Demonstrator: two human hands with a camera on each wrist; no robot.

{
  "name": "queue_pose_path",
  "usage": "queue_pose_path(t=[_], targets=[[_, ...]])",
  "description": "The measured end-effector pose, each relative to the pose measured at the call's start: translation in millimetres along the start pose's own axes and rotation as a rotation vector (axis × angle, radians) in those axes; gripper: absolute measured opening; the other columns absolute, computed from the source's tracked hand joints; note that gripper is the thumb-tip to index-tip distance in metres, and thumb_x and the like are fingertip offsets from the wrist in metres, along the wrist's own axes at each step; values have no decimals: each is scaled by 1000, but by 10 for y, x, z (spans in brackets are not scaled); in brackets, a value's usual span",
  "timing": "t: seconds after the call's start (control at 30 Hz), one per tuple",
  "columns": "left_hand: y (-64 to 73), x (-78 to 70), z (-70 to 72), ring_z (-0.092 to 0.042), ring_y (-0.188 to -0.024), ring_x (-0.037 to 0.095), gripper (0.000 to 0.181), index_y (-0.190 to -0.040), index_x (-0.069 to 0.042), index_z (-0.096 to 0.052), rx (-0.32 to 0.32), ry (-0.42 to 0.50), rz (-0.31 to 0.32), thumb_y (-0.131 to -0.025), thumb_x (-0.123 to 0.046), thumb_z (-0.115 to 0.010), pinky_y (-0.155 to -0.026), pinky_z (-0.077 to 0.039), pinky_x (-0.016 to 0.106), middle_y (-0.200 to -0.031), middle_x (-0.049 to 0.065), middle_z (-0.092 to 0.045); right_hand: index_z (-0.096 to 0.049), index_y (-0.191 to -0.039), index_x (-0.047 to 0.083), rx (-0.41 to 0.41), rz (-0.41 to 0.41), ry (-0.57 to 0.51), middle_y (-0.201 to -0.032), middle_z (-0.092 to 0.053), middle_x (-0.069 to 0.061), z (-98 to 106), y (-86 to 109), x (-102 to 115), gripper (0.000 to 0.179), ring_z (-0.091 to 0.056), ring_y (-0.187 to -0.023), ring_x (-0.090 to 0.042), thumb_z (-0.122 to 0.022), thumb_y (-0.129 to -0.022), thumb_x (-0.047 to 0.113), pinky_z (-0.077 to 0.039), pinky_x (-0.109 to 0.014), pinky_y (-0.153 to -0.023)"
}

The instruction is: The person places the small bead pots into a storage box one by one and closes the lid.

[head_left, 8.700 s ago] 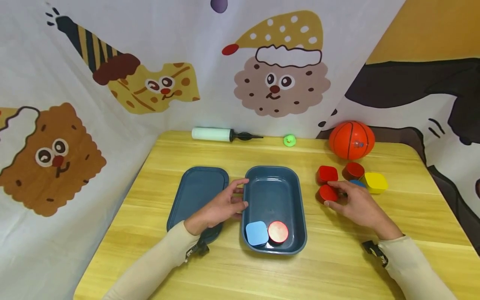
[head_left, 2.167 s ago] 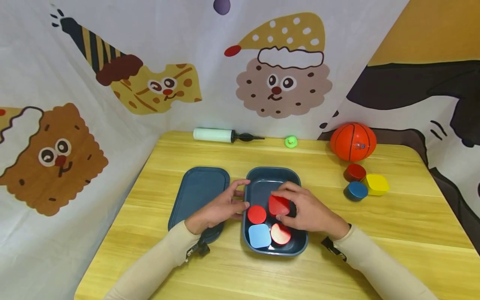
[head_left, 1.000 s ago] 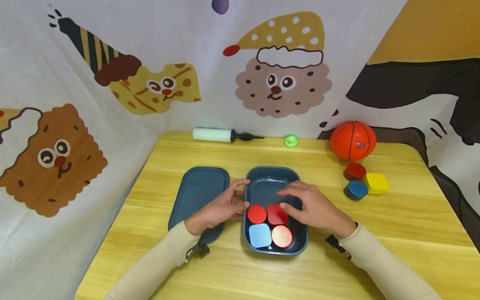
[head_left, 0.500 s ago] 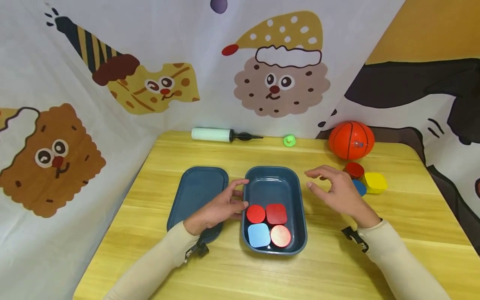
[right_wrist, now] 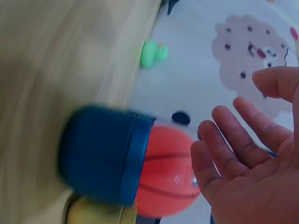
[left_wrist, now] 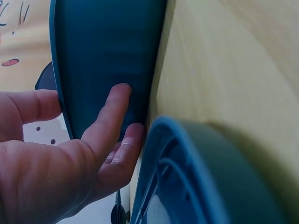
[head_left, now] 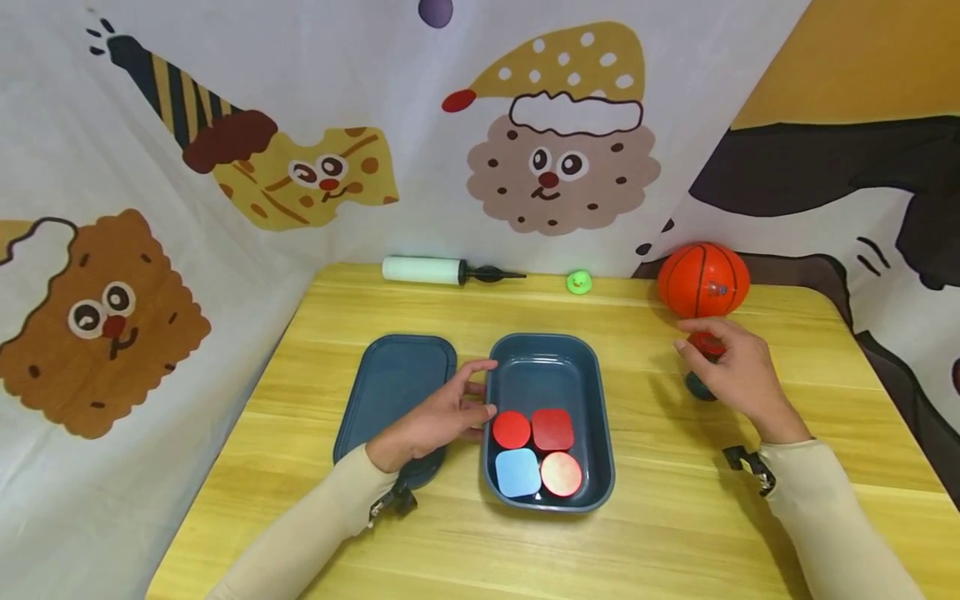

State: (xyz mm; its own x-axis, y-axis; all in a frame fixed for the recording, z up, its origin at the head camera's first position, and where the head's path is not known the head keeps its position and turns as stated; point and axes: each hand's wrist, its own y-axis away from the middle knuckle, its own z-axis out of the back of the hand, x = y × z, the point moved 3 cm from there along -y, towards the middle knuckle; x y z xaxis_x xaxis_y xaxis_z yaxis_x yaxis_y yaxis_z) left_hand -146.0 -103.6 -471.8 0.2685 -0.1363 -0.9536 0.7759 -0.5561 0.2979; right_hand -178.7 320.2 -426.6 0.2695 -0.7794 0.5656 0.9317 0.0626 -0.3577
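My left hand (head_left: 442, 412) rests against the left wall of a dark blue rectangular box (head_left: 543, 387), its fingers fairly straight. In the left wrist view, fingertips touch the outside of the box wall (left_wrist: 100, 56). Inside the near half of the box sit a round red tub (head_left: 512, 429), a square red tub (head_left: 552, 428), a square light blue tub (head_left: 517, 472) and a round pale red tub (head_left: 561, 473). My right hand (head_left: 738, 371) hovers empty over a dark red tub (head_left: 705, 343) and a round blue tub (right_wrist: 100, 154), fingers apart. It mostly hides a yellow tub (right_wrist: 93, 214).
The dark blue lid (head_left: 401, 392) lies left of the box, partly under my left arm. Along the back stand a white hand pump (head_left: 423, 269), a green rubber duck (head_left: 579, 282) and an orange toy basketball (head_left: 703, 279). A printed cloth (head_left: 420, 75) hangs behind the table.
The round red and square red tubs have moved from the right side into the box. My right hand let go of the square one and moved right to the remaining tubs. My left hand stayed put.
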Motion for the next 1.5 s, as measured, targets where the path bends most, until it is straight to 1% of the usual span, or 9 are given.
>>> queue_pose_path(t=[0.17, 0.27, 0.33, 0.43, 0.73, 1.13, 1.4, 1.47, 1.5], targets=[[10, -1, 1, -69, -109, 25, 73, -168, -27, -21, -5, 2, 0, -108, -10, -58, -90, -64, 44, -150, 27, -43, -74, -126, 8, 8, -79, 39, -118, -71, -19, 105, -3, -183, 33, -58, -99, -25, -74, -99, 28, -41, -29, -79], [14, 3, 1, -68, -109, 25, 73, -168, -27, -21, -3, 2, -4, -108, -10, -58, -89, -64, 44, -149, 27, -43, -71, -129, 3, 23, -123, 48, -130, -67, -24, 148, -1, -307, 39, -59, -115, -43, -72, -101, 30, -49, -49, -91], [15, 6, 1, -68, -109, 25, 73, -168, -27, -20, 1, -1, -6, -108, -9, -58, -89, -64, 44, -150, 27, -43, -69, -132, 2, 31, -153, 43, -137, -64, -26, 176, 9, -393, 41, -56, -125, -51, -70, -102, 30, -46, -66, -97], [14, 5, 0, -69, -109, 25, 73, -168, -26, -20, 2, -2, -7, -108, -9, -58, -89, -64, 43, -150, 27, -43, -67, -136, 2, 45, -191, 34, -143, -60, -28, 213, 34, -523, 43, -51, -133, -54, -68, -103, 29, -41, -76, -103], [13, -5, -4, -68, -107, 23, 72, -168, -26, -22, 0, -5, 2, -108, -10, -59, -88, -64, 43, -149, 26, -43, -53, -149, -3, 162, -256, 51, -152, -49, -35, 260, 138, -854, 55, -44, -136, -59, -63, -106, 30, -39, -77, -105], [17, 6, -2, -68, -107, 24, 71, -168, -27, -22, -1, -7, 8, -109, -11, -58, -88, -64, 43, -147, 26, -43, -38, -158, -7, 358, -268, 86, -158, -35, -42, 299, 228, -1028, 70, -35, -139, -64, -65, -105, 31, -38, -80, -102], [18, -10, -4, -69, -108, 25, 71, -168, -26, -22, 0, -3, 11, -108, -10, -58, -90, -64, 44, -149, 26, -43, -41, -155, -10, 338, -286, 106, -153, -38, -43, 380, 250, -1017, 78, -46, -128, -60, -64, -105, 46, -47, -76, -98], [18, -11, -1, -69, -109, 25, 71, -168, -26, -22, 2, -4, 10, -108, -10, -58, -90, -64, 44, -149, 27, -43, -41, -156, -9, 317, -296, 112, -152, -40, -42, 417, 247, -1001, 79, -48, -124, -58, -65, -105, 46, -51, -71, -94], [18, -10, 0, -69, -109, 25, 71, -168, -26, -22, 3, -3, 9, -108, -11, -58, -91, -64, 45, -150, 27, -43, -41, -156, -9, 304, -295, 114, -151, -41, -41, 439, 241, -988, 79, -49, -122, -57, -66, -104, 46, -57, -60, -92]])
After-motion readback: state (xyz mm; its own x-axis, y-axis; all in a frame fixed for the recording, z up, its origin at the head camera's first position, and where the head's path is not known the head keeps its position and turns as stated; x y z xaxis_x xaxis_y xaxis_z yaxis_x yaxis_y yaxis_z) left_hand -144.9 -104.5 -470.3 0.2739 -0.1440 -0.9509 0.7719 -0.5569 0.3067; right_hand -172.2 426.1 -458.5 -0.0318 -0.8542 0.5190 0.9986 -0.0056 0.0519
